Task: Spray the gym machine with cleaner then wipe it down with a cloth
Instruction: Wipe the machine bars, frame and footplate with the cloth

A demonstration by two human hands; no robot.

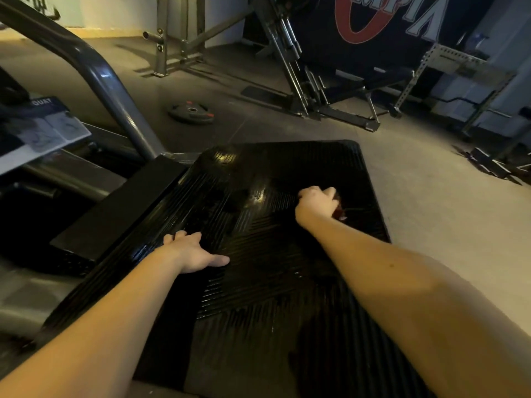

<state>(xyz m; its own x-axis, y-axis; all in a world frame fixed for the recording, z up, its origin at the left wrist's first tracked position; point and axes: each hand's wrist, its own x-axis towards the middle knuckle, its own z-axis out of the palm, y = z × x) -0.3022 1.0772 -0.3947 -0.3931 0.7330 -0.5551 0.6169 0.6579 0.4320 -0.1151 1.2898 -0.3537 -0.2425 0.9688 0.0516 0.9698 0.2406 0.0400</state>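
The right hand (316, 203) is curled into a fist round a bunched, dark reddish cloth (340, 209). Only a scrap of the cloth shows, at the hand's far side, and it is pressed onto the black ribbed foot platform (273, 277) of the gym machine. Bunching the cloth like this probably lets the knuckles bear down and work the fabric into the grooves. The arm is stretched well forward, which suits reaching the part of the plate farthest from the body.

The left hand (191, 254) lies nearer the body and to the left of the working hand. It is flat on the platform with fingers straight and thumb splayed, and it holds nothing. It seems to be a prop that takes the person's weight during the lean, and perhaps steadies the plate.

Between the two hands, and just left of the right hand, the ribs shine with wet-looking patches. This suggests the spraying is done and the wiping is under way. No spray bottle is in view.

Past the left hand, the machine's grey frame tube (112, 87) rises from the platform's far corner. An instruction placard (43, 130) sits further left. Beyond both hands, a weight plate (191, 112) lies on the floor, well apart from the platform.
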